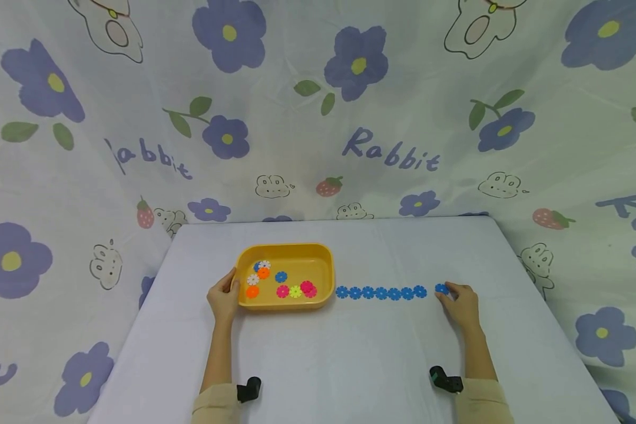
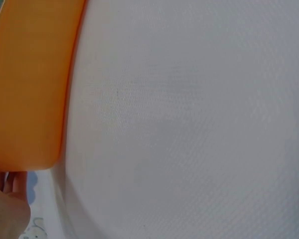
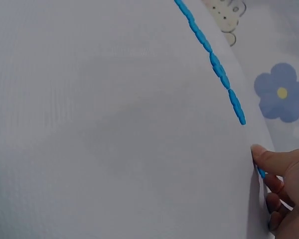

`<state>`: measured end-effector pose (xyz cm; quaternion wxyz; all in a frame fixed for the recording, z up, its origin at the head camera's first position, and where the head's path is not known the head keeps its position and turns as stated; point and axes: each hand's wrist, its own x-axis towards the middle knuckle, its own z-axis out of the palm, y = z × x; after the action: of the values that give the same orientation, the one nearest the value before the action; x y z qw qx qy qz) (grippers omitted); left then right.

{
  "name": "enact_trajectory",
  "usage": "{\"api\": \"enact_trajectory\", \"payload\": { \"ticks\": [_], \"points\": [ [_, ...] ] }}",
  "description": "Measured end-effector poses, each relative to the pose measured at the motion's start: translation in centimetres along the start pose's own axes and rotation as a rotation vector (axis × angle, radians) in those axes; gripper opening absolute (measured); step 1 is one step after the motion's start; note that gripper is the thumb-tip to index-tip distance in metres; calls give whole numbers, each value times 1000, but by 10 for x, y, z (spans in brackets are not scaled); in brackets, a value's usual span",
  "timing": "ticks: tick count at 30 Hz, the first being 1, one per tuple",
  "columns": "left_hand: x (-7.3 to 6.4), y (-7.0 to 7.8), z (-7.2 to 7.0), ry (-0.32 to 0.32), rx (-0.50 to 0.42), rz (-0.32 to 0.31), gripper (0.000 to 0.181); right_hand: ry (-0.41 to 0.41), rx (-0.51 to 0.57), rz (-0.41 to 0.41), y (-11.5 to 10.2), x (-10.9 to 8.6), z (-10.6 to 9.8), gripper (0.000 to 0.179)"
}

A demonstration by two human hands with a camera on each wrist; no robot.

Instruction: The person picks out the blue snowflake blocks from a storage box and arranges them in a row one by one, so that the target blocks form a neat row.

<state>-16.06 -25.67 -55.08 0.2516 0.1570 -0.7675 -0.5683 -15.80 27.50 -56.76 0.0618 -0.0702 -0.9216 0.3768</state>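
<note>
Seven blue flower-shaped plastic discs point(image 1: 381, 293) lined up, right of centre; the right hand point(image 1: 461, 303) pinches an eighth blue disc point(image 1: 441, 288) just beyond; left hand point(image 1: 224, 299) grips the yellow plastic tray point(image 1: 308, 264), near centre, perhaps two blues point(image 1: 281, 277) left inside

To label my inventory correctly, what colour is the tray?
Yellow; the tray shows best in the head view.
</note>
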Motion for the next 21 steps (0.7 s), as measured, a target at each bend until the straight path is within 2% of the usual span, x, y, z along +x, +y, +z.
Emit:
{"api": "enact_trajectory", "payload": {
  "ticks": [10,17,21],
  "points": [
    [-1,0,-1,-11,-3,-3,30,-26,-19,-34,-1,2,-2,39],
    [0,-2,0,11,-4,-5,30,-60,28,-33,-2,0,-3,39],
    [-1,2,0,-3,-19,-10,29,-59,57,-39,2,1,-1,38]
  ]
}}
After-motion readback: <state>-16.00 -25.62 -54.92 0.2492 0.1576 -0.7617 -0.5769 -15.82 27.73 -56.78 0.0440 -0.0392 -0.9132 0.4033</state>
